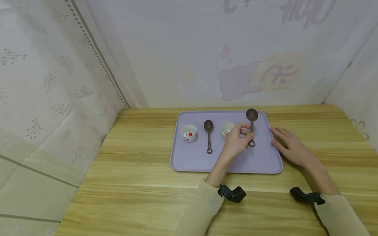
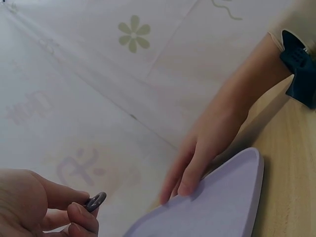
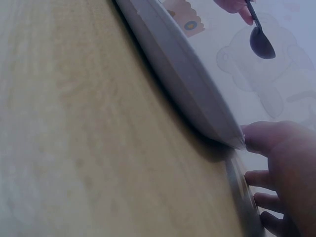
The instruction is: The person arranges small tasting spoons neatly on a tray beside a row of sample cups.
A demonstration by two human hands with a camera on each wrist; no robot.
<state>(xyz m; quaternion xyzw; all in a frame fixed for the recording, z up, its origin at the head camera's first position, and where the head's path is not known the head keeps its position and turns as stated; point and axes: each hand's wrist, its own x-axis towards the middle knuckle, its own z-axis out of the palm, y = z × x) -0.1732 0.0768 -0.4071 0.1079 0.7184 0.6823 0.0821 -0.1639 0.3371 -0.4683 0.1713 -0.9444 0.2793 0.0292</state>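
Observation:
My left hand point(image 1: 237, 141) pinches the handle of a brown measuring spoon point(image 1: 252, 115) over the right part of a lilac tray point(image 1: 189, 164). In the left wrist view only the ring end of that spoon point(image 2: 96, 201) shows past the fingers. A second brown measuring spoon point(image 1: 208, 126) lies on the tray, between a patterned paper cup point(image 1: 189, 133) at the left and another paper cup point(image 1: 227, 129) partly covered by my left hand. My right hand point(image 1: 290, 146) rests at the tray's right edge, fingers extended and thumb touching the rim.
The tray stands on a wooden table point(image 1: 133, 157) near its back edge. Behind it hangs a pale printed curtain point(image 1: 177, 65), with a leaf-patterned cloth point(image 1: 50, 82) at the left. A black camera mount sits on each wrist.

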